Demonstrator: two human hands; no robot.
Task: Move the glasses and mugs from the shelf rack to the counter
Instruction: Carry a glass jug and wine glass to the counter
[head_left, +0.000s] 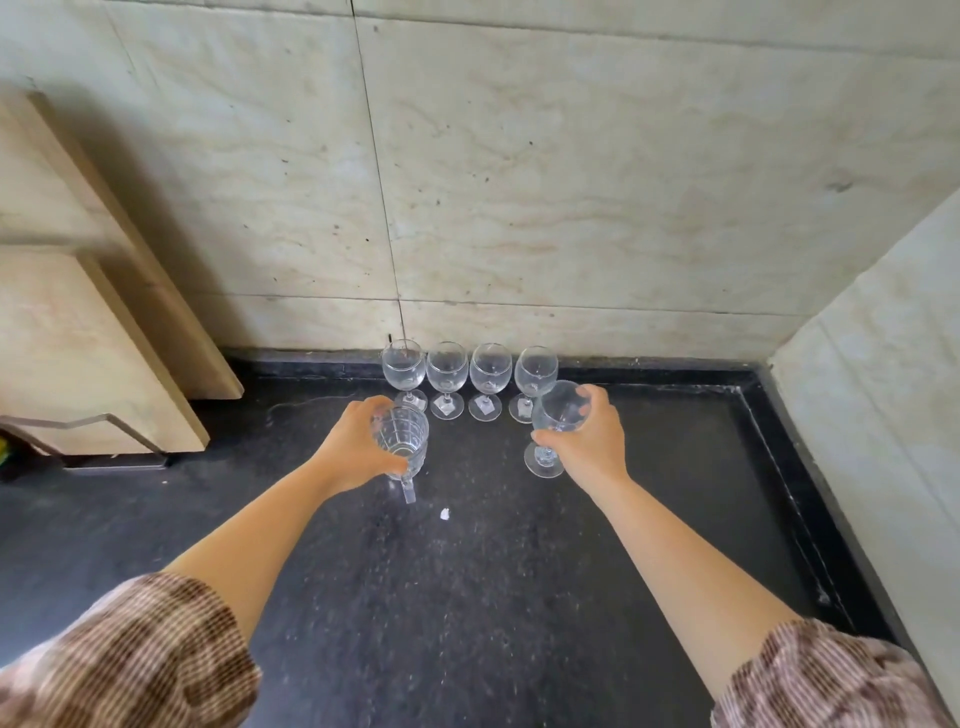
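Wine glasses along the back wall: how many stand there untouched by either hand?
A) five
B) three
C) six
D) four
D: the row of wine glasses holds four, standing on the counter; the right hand grips a fifth wine glass, and the left hand holds a patterned mug.

Beige veined stone back wall (571, 182) is running the full width, with a side wall (883, 389) closing in at right. Black speckled counter (467, 597) is meeting both walls. Beige slabs (78, 338) are standing at left. Soft even light is falling.
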